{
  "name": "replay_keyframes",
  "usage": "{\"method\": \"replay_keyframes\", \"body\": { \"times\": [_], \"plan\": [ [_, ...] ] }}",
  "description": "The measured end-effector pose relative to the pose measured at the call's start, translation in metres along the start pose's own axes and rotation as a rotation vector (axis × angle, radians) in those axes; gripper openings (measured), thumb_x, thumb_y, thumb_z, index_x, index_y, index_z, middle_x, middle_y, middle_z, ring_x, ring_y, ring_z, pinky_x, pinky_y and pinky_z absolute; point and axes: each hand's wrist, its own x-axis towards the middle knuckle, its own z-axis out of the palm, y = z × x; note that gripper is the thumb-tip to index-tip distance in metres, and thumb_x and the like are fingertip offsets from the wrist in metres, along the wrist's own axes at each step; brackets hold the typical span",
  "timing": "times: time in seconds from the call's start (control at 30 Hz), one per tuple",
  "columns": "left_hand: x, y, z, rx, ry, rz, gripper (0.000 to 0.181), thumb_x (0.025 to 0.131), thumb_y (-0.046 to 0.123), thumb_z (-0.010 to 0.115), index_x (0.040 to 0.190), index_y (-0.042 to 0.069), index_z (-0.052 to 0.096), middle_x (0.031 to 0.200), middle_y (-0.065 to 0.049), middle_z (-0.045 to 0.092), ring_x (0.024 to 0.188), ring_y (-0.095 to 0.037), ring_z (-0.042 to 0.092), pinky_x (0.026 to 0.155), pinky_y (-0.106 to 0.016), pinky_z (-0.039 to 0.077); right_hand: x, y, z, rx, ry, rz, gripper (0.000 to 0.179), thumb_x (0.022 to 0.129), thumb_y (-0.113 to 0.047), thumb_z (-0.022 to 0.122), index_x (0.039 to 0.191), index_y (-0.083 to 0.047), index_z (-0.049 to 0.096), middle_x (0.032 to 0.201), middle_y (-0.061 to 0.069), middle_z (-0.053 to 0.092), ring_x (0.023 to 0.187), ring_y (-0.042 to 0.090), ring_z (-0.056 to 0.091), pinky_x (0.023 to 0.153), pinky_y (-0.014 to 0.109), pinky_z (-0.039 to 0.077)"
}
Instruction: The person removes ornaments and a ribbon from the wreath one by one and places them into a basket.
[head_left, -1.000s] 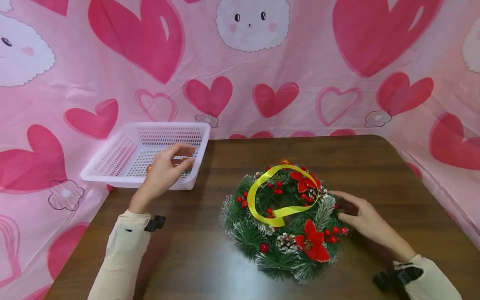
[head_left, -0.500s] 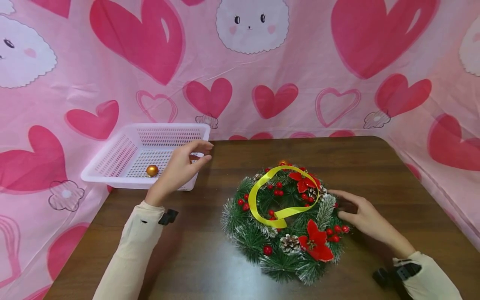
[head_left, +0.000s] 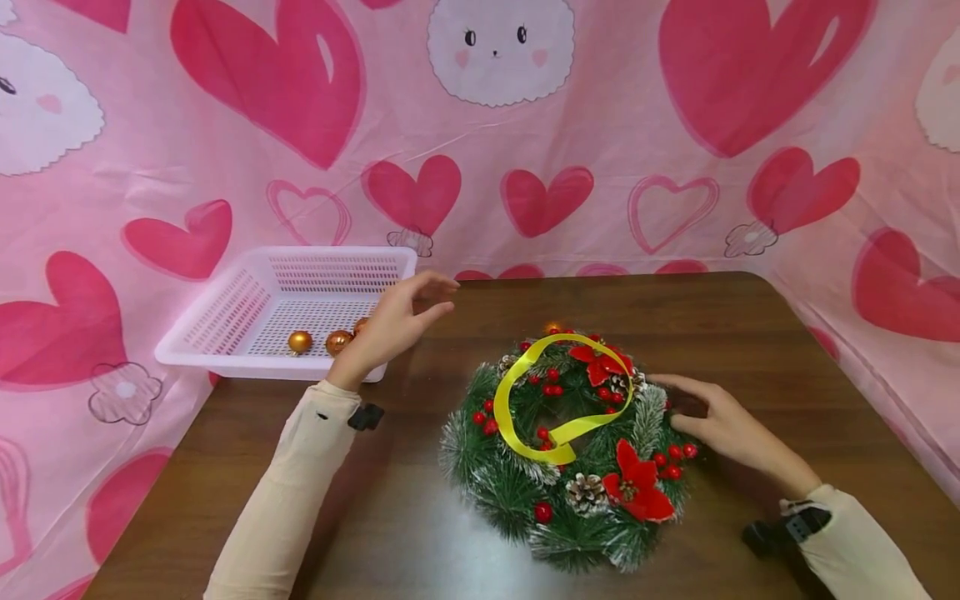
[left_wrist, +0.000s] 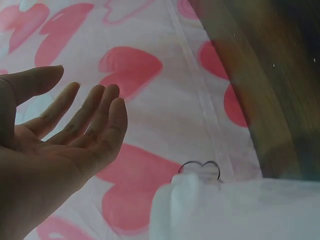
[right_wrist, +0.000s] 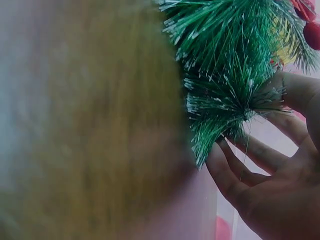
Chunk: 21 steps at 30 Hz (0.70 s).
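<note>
A green Christmas wreath (head_left: 498, 492) with frosted tips, red berries, pinecones and red poinsettias lies on the wooden table. A loop of yellow ribbon (head_left: 504, 408) rests across its top. My right hand (head_left: 727, 429) holds the wreath's right outer edge; in the right wrist view, thumb and fingers close around the pine tips (right_wrist: 220, 107). My left hand (head_left: 397, 321) hovers by the basket's right rim, palm turned inward, fingers loosely bent and holding nothing. The left wrist view shows the same empty hand (left_wrist: 75, 135). Another orange-gold ornament (head_left: 553, 327) shows at the wreath's far edge.
A white perforated plastic basket (head_left: 202, 360) stands at the back left. Inside are a smooth gold ball (head_left: 300, 342) and glittery copper balls (head_left: 339, 342), partly hidden by my left hand. Behind the table (head_left: 420, 500) hangs a pink heart-patterned cloth (head_left: 480, 200).
My left hand has moved right from over the basket to past its rim, uncovering the balls. The wreath has turned slightly counterclockwise under my right hand, which stays at its edge.
</note>
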Motion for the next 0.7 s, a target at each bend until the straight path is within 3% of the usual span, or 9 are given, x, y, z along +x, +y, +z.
{"method": "replay_keyframes", "body": {
  "times": [0.17,0.4,0.7],
  "plan": [
    [0.012,-0.003,0.009,-0.063,-0.034,-0.020,0.030,0.094,0.012,0.069,0.123,0.005,0.063,0.118,-0.009,0.067,0.109,-0.023,0.065,0.097,-0.042,0.052,0.004,0.005,-0.003,0.045,-0.039,-0.007,0.053,0.088,0.006,0.065,0.139,-0.006,0.056,0.132,0.003,0.061,0.108,0.001,0.059,0.087,0.017,0.050],
    [0.029,-0.011,0.021,-0.142,-0.086,-0.004,0.028,0.095,0.008,0.067,0.122,0.003,0.063,0.118,-0.013,0.067,0.111,-0.027,0.064,0.098,-0.041,0.050,0.013,0.008,-0.008,0.093,-0.104,0.026,0.054,0.088,0.009,0.063,0.139,-0.003,0.055,0.134,0.021,0.057,0.108,0.002,0.060,0.083,0.021,0.053],
    [0.039,-0.023,0.038,-0.169,-0.133,-0.006,0.028,0.095,0.007,0.066,0.122,0.002,0.064,0.118,-0.015,0.068,0.112,-0.027,0.064,0.098,-0.043,0.051,0.025,0.013,-0.012,0.082,-0.159,0.018,0.058,0.085,0.012,0.060,0.139,-0.008,0.057,0.134,0.016,0.060,0.111,0.004,0.060,0.087,0.021,0.052]
  ]
}}
